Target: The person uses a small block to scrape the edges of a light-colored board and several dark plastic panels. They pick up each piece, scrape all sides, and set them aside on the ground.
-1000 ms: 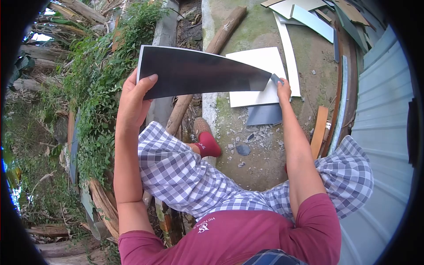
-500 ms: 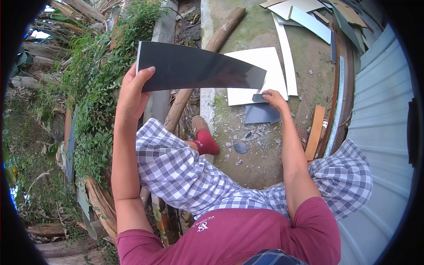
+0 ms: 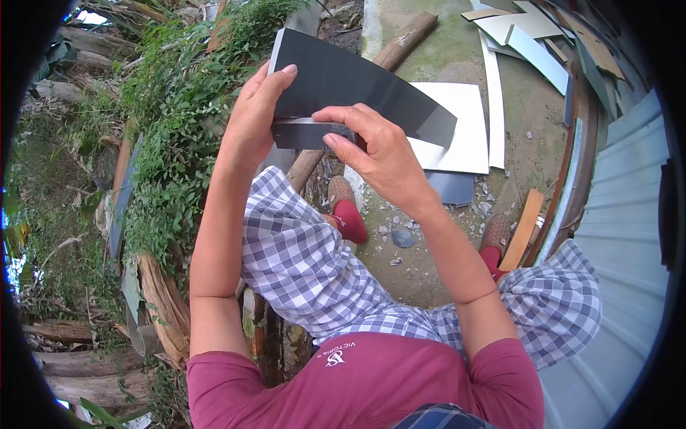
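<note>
A long dark grey panel (image 3: 357,80) with a pale edge slants across the view, narrowing in the picture toward its far right end. My left hand (image 3: 251,111) grips its left end, thumb on the dark face. Just below the panel's lower edge, a small dark rectangular piece (image 3: 307,136) is pinched between the thumb and fingers of my right hand (image 3: 382,154). The small piece lies along that edge, close to my left hand; whether the two touch is hard to see.
On the ground beyond lie a white panel (image 3: 468,118), a grey piece (image 3: 450,187) and scattered chips (image 3: 402,237). Offcuts (image 3: 536,53) pile up at the top right. A corrugated metal wall (image 3: 622,236) bounds the right; plants (image 3: 164,143) and logs fill the left.
My right hand has brought the small dark piece up and left, from over the white panel to the long panel's lower edge. The long panel now tilts more, its right end lower.
</note>
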A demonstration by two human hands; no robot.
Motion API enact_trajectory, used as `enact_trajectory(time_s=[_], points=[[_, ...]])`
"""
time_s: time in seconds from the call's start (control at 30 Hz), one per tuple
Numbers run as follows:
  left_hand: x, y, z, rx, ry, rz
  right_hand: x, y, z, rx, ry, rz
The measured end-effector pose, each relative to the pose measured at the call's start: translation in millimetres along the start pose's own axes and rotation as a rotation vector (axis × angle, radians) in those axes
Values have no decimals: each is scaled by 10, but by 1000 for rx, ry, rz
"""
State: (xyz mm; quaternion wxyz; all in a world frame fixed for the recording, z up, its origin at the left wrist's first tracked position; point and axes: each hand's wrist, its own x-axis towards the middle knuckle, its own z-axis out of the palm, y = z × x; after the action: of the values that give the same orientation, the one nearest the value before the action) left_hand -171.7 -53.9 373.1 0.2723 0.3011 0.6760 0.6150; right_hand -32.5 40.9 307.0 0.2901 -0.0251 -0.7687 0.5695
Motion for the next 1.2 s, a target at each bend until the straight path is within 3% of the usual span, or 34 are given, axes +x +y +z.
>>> enact_trajectory(time_s=[0.07,0.23,0.33,0.43,0.57,0.7,0.77,0.83,0.93,1.2], points=[[3,21,-1,-10,10,-14,12,35,-17,-16,65,-20],[32,-64,-44,-78,-7,30,-29,698,-370,-203,-64,40],[68,-111,-105,-73,-15,8,-171,1251,-808,-356,-205,384],[71,-105,-108,-63,-1,-5,-536,2184,-1049,-572,-25,590],[81,-62,-87,-77,1,-1,-1230,3326,-1090,-801,465,639],[127,-92,-165,-150,-91,18,-1390,3497,-1111,-527,608,842],[128,-98,-160,-223,-141,56,-1394,3526,-1119,-517,630,831],[76,-60,6,-248,-148,257,-1356,3459,-1117,-415,659,879],[7,-44,144,-47,-80,285,-1327,3398,-1098,-334,637,907],[48,-122,158,-172,-68,215,-1276,3325,-1169,-140,672,941]])
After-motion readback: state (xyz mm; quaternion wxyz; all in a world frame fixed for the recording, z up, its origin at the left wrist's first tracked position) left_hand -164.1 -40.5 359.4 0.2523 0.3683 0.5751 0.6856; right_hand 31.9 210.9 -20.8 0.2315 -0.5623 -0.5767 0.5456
